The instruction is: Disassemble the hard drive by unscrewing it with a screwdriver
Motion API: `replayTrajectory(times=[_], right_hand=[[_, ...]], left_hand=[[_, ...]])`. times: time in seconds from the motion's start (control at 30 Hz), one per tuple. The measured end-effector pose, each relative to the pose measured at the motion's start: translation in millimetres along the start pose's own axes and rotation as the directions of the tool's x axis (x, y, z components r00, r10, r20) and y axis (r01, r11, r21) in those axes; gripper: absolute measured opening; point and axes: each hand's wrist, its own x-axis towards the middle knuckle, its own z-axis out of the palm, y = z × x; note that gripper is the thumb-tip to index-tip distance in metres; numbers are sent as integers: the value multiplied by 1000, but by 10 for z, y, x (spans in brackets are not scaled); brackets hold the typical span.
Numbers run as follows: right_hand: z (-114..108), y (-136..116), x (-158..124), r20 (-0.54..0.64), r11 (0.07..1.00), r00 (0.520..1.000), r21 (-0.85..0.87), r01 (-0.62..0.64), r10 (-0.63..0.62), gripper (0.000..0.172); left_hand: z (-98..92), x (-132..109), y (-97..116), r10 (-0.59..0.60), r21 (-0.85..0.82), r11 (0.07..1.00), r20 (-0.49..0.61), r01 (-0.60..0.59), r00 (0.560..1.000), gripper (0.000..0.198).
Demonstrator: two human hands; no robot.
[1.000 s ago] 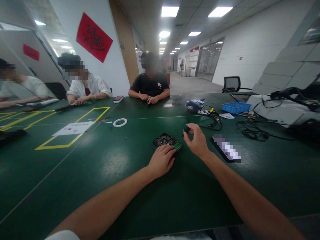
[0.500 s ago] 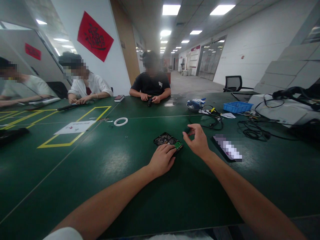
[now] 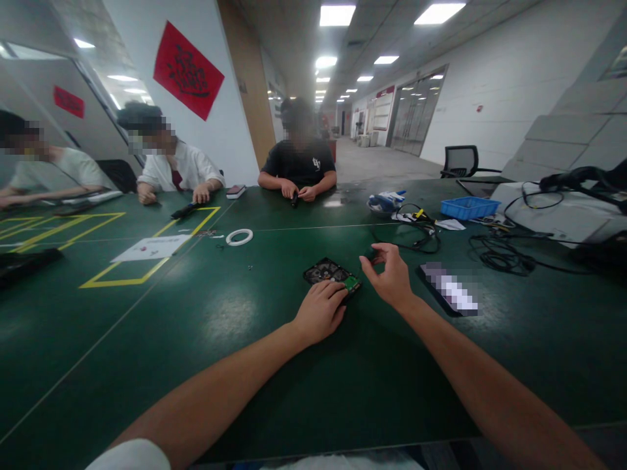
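A hard drive (image 3: 327, 269) lies on the green table, its dark casing and a green circuit board showing. My left hand (image 3: 321, 307) is laid over its near side, with the fingers on the board and the thumb at the near edge. Just right of the drive, a little above the table, is my right hand (image 3: 388, 273), its thumb and forefinger curled round a small dark item whose kind I cannot make out. A phone (image 3: 448, 290) with a lit screen lies to the right of that hand.
Black cables (image 3: 504, 254) coil on the right, near a blue tray (image 3: 469, 208). A white ring (image 3: 239, 237) and a paper sheet (image 3: 149, 248) inside yellow tape lie on the left. Across the table a co-worker (image 3: 298, 170) handles a small black item; two more people sit left.
My hands and the hard drive keep their places, apart from a slight shift of the view. At the left, the co-worker in white has moved a dark object to the right.
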Motion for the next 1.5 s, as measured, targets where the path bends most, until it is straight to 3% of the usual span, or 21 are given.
replayTrajectory(times=[0.23, 0.4, 0.5, 0.73, 0.93, 1.1, 1.3, 1.5], right_hand=[[10, 3, -2, 7, 993, 993, 9, 115, -115, 39], [58, 68, -16, -14, 992, 997, 96, 76, -75, 41], [54, 89, -22, -28, 997, 998, 53, 48, -47, 42], [-4, 51, 10, -18, 985, 985, -45, 169, -170, 38], [8, 47, 23, -36, 987, 987, 17, 160, -159, 37], [-28, 2, 37, -48, 987, 987, -28, 155, -156, 33], [-54, -49, 37, 26, 990, 992, -59, 126, -124, 35], [-42, -70, 44, 28, 990, 992, -71, 126, -124, 35]], left_hand=[[-23, 8, 17, -11, 4, 1000, 13, 11, 1000, 41], [-32, 13, 22, -11, -11, 1000, 19, 11, 1000, 41], [-21, 13, 13, -13, -11, 1000, 18, 13, 1000, 42], [-20, 14, 18, -11, -14, 1000, 14, 12, 1000, 41], [-2, 8, 13, -16, -14, 1000, 10, 16, 1000, 41], [-7, 4, 7, -8, -13, 1000, 11, 8, 1000, 41], [-25, 2, 8, -11, -13, 1000, 19, 11, 1000, 41], [-13, 8, 10, -16, 2, 1000, 21, 15, 1000, 41]])
